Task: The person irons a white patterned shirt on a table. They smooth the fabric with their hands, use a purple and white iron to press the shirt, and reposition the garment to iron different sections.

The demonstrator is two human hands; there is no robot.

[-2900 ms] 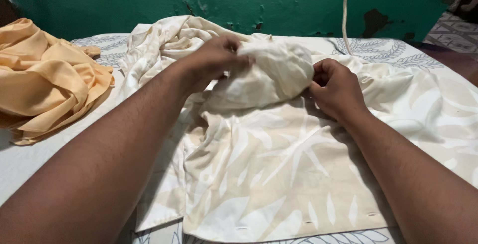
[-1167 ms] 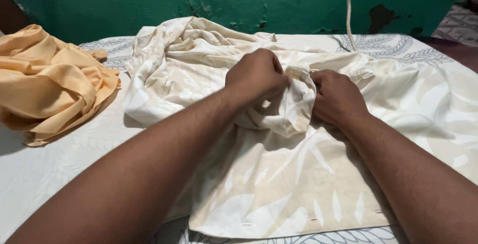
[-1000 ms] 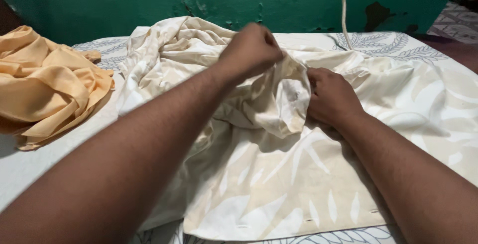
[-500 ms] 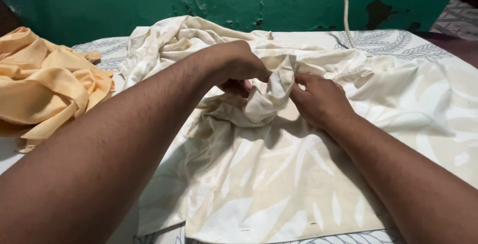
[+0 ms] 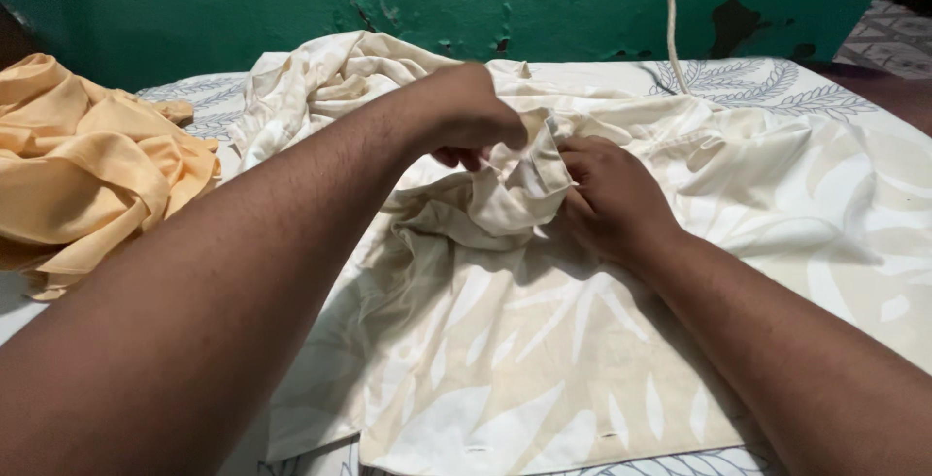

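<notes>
No packages, labels, signs or screens show in this view. There is only cloth on a bed against a green wall, and none of it bears a tag that can be made out.

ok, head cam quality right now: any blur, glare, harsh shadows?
Head view: light is soft and dim, no glare; the left hand and right hand gripping the cream cloth look slightly soft. Soft shadow lies under the bunched fold and beside the orange cloth. The near forearms are large and a bit blurred.
</notes>
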